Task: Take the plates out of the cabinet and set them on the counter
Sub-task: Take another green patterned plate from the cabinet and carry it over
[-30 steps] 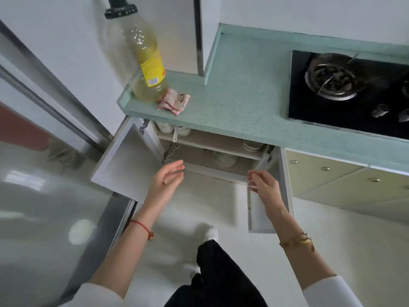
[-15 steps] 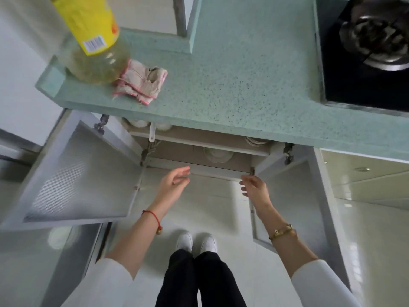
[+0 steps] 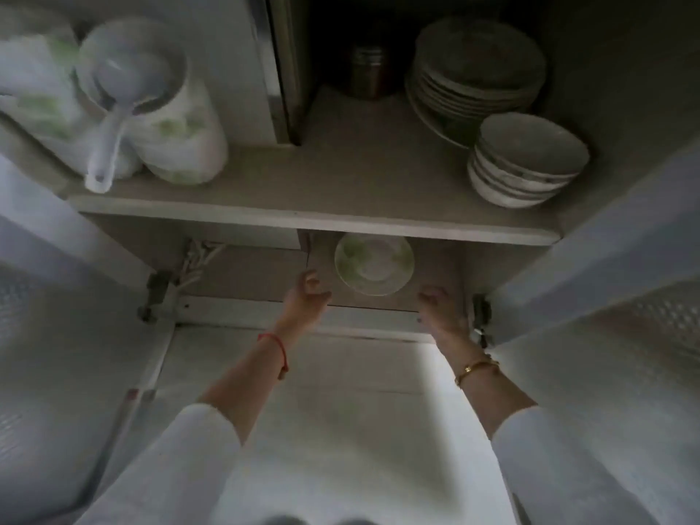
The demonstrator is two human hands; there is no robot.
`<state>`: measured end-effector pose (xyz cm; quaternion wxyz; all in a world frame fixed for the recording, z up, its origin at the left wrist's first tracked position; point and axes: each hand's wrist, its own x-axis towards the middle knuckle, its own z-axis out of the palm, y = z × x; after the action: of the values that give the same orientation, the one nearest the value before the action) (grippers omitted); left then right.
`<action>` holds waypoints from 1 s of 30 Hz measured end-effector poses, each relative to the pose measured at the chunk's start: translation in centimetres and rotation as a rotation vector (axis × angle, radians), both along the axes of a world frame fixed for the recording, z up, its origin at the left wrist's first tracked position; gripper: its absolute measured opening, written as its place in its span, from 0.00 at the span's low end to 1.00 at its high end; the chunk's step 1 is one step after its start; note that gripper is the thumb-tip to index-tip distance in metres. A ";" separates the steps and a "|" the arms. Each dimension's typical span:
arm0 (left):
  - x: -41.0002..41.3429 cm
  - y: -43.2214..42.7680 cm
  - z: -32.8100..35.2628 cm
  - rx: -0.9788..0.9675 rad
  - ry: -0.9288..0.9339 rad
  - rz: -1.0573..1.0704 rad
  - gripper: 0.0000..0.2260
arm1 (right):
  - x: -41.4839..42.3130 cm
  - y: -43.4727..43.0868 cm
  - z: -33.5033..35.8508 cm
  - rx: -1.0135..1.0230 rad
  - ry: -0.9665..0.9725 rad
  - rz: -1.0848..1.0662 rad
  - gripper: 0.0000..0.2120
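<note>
— Dim cabinet (image 3: 341, 221) interior is filling the view, both doors swung wide at the edges. What are the arms doing?

— Both are reaching forward in white sleeves, forearms bare, stretching over the pale floor toward the lower compartment. A red string (image 3: 278, 346) is circling the left wrist, a gold bracelet (image 3: 475, 369) the right.

— And the hands?

— The left hand (image 3: 305, 297) is hovering at the front edge of the bottom shelf, fingers spread and curled, holding nothing. The right hand (image 3: 441, 305) is sitting at the same edge on the other side, fingers loosely bent, also gripping nothing; whether it is touching the ledge, I cannot tell.

— Where are the plates lying?

— A green-patterned plate (image 3: 373, 265) is resting on the bottom shelf between the two hands, just beyond the fingertips and apart from them. Farther up, on the upper shelf at the right, a stack of plates (image 3: 473, 77) is standing behind a stack of bowls (image 3: 526, 161).

— Anything else up there?

— At the left, a white ladle (image 3: 113, 119) is leaning in a patterned pot (image 3: 178, 123), and a dark jar (image 3: 367, 70) is sitting deep at the back.
</note>
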<state>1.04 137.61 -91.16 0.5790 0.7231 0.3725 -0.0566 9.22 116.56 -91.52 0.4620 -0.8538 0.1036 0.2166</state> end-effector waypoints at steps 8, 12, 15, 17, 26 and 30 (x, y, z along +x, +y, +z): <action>8.2 2.2 -13.0 0.051 -0.053 -0.013 0.31 | 8.6 1.7 -11.6 -0.175 -0.167 0.103 0.21; 10.2 2.5 -15.2 0.094 -0.102 -0.093 0.28 | 10.9 2.9 -14.0 -0.229 -0.205 0.099 0.20; 11.4 2.6 -15.9 0.089 -0.156 -0.139 0.21 | 11.5 3.9 -14.9 -0.228 -0.243 0.089 0.18; 11.7 2.9 -16.3 0.073 -0.176 -0.153 0.26 | 11.7 4.2 -15.1 -0.263 -0.256 0.106 0.19; 9.2 2.7 -15.7 0.233 -0.200 -0.171 0.28 | 9.4 3.2 -14.9 -0.195 -0.193 0.076 0.24; 5.7 1.8 -12.9 0.073 -0.191 -0.079 0.29 | 6.1 2.2 -12.5 -0.076 -0.161 0.007 0.21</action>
<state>6.75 139.41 -104.10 0.5824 0.7599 0.2886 0.0031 15.29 118.80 -104.07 0.4352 -0.8858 0.0714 0.1446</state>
